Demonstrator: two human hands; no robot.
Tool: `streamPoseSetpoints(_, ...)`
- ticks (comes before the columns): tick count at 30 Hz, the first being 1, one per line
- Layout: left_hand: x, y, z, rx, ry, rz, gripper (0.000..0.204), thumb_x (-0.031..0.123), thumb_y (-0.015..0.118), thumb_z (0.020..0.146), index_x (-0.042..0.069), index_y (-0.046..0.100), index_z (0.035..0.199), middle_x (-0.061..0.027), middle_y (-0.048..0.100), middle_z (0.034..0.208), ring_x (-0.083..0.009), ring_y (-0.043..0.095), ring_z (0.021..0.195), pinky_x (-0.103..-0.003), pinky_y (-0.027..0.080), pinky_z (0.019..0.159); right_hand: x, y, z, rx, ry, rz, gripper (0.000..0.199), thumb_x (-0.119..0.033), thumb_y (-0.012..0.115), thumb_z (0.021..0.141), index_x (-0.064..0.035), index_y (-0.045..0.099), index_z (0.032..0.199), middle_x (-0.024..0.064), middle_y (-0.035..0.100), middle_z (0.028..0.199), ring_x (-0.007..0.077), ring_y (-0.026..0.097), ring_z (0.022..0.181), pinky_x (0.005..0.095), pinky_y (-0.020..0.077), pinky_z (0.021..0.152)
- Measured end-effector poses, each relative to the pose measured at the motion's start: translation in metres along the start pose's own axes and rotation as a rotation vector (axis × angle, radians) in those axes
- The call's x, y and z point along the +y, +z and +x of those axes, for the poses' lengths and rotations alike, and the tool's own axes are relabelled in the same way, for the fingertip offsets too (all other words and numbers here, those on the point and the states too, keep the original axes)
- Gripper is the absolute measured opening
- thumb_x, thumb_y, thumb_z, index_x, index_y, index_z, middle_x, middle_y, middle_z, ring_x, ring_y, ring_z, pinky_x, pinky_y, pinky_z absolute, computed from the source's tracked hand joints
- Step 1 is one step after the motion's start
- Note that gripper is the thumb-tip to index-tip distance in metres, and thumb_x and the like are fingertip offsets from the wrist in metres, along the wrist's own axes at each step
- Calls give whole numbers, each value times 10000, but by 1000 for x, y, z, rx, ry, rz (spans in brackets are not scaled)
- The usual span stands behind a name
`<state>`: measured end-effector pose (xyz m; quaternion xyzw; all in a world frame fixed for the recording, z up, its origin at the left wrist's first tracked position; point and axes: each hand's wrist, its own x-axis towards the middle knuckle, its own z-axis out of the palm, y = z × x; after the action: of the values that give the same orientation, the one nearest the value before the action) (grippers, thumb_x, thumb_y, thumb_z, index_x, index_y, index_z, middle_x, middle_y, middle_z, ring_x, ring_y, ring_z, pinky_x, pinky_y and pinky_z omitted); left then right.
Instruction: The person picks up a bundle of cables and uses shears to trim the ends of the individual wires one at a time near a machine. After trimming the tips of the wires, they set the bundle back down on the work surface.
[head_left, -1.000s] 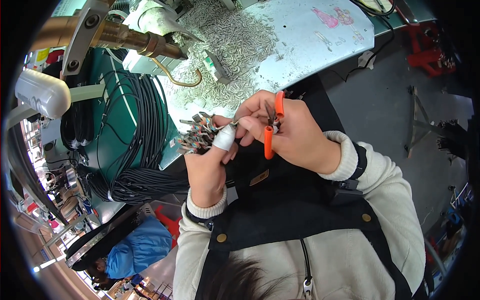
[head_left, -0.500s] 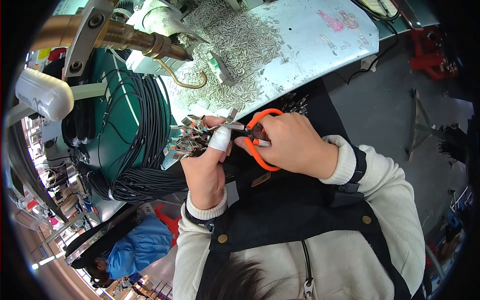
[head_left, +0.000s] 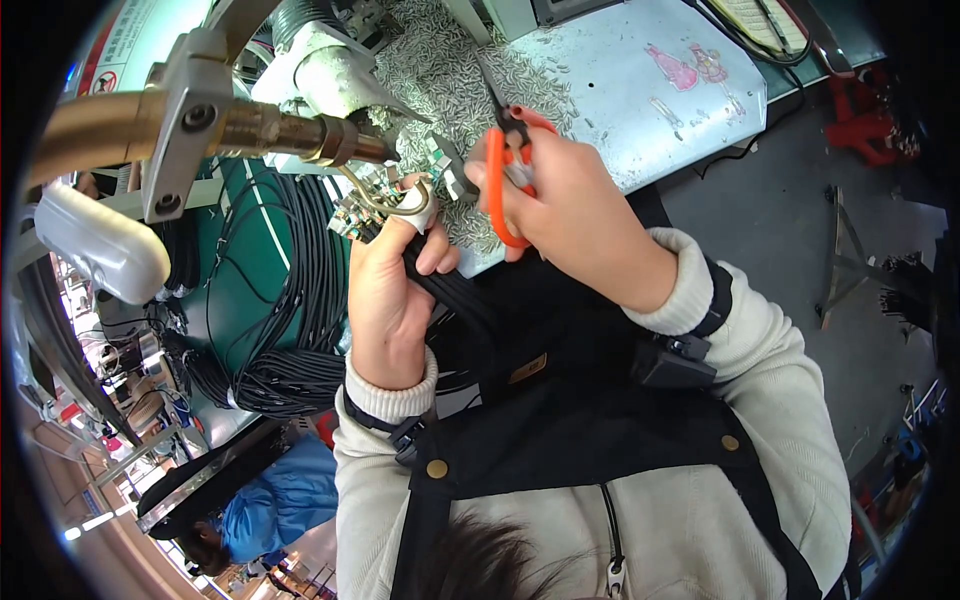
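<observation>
My left hand (head_left: 388,290), with white tape round its thumb, is closed round a bundle of black cables. Their metal connector ends (head_left: 350,215) stick out beyond the fingers, partly behind a bent copper hook. A green and grey block (head_left: 452,170) stands just past the fingertips. In my right hand (head_left: 575,195) is a pair of orange-handled pliers (head_left: 496,185). The dark pointed jaws reach away from me, over a heap of small silver metal pieces (head_left: 430,60), and nothing can be made out between them.
A brass nozzle (head_left: 270,135) on a metal clamp overhangs the work at the left. The pale metal plate (head_left: 640,130) carries the heap. Coiled black cables (head_left: 290,370) lie on the green table to the left. A person in blue (head_left: 280,500) is at lower left.
Both hands have moved away from me and apart. The pliers have left the connectors and swung to point forward over the metal pieces. The cable bundle has gone under the nozzle and hook.
</observation>
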<state>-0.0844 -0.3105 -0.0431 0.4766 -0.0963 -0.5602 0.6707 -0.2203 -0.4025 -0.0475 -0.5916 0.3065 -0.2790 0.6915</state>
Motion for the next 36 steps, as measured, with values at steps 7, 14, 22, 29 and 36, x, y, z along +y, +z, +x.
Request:
streamPoseSetpoints(7,5,0,3,7,-54,5,166,61,515,810,20,493,969,-24,466,687,-86,359,456,-251,321,469,3,-1,28,-139,113,12,184,-167,549,837,7,489,838,16,484,553,83,484,393,209,370,365)
streamPoseSetpoints(14,13,4,-1,26,-111,47,168,55,519,798,9,511,959,-27,486,698,-92,372,469,-266,341,494,-4,-4,21,-128,90,51,196,-196,543,842,-6,495,836,4,476,546,80,476,384,200,343,338)
streamPoseSetpoints(22,15,-2,2,-11,-146,101,217,104,524,809,32,488,1011,-24,468,738,-77,352,461,-238,310,489,-6,0,26,-188,125,46,215,-224,525,854,-13,492,837,-1,470,538,74,479,389,195,334,330)
streamPoseSetpoints(29,18,-4,12,-37,-63,168,248,130,597,780,-14,507,961,-36,485,666,-95,381,466,-264,353,482,-3,1,29,-155,78,50,248,-232,532,854,-1,455,805,9,464,526,84,487,398,210,374,362)
streamPoseSetpoints(36,20,-3,14,-3,-39,233,300,150,636,757,-21,504,965,-32,480,652,-89,366,445,-254,346,458,-4,4,30,-114,61,-4,250,-208,545,848,16,441,805,31,467,520,96,487,398,234,401,382)
